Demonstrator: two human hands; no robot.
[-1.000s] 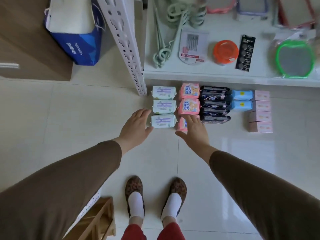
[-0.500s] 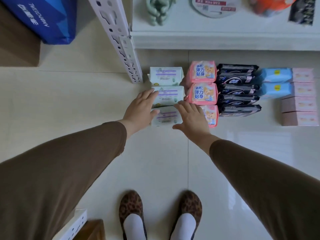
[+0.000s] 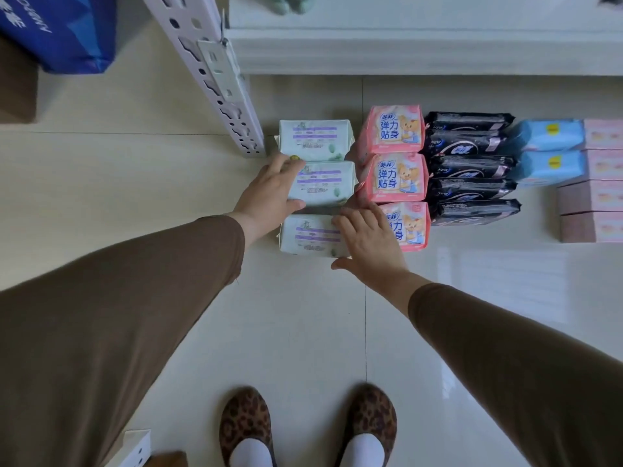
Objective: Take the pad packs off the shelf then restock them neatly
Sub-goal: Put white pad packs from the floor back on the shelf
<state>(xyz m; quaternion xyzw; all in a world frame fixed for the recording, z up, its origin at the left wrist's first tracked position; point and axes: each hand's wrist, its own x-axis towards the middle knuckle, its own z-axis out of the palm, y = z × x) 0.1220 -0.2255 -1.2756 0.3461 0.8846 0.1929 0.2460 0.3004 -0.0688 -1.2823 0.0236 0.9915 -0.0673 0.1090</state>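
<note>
Floor tiles (image 3: 296, 332), glossy cream with thin grout lines, carry leopard-print slippers (image 3: 246, 423) nearest. Beyond, the left hand (image 3: 269, 193) lies with fingers spread flat on the middle pale green pad pack (image 3: 323, 183); the right hand (image 3: 367, 241), fingers loosely splayed, rests on the nearest one (image 3: 306, 235). Soft pink packs (image 3: 394, 176), crinkly black packs (image 3: 472, 166), blue packs (image 3: 549, 150) and pink boxes (image 3: 593, 210) line up beside them. A perforated white upright (image 3: 209, 72) and shelf edge (image 3: 421, 52) stand farthest.

Left hand (image 3: 271, 193) on middle green pack (image 3: 322, 183) — right hand (image 3: 369, 244) on nearest pack (image 3: 308, 235).
</note>
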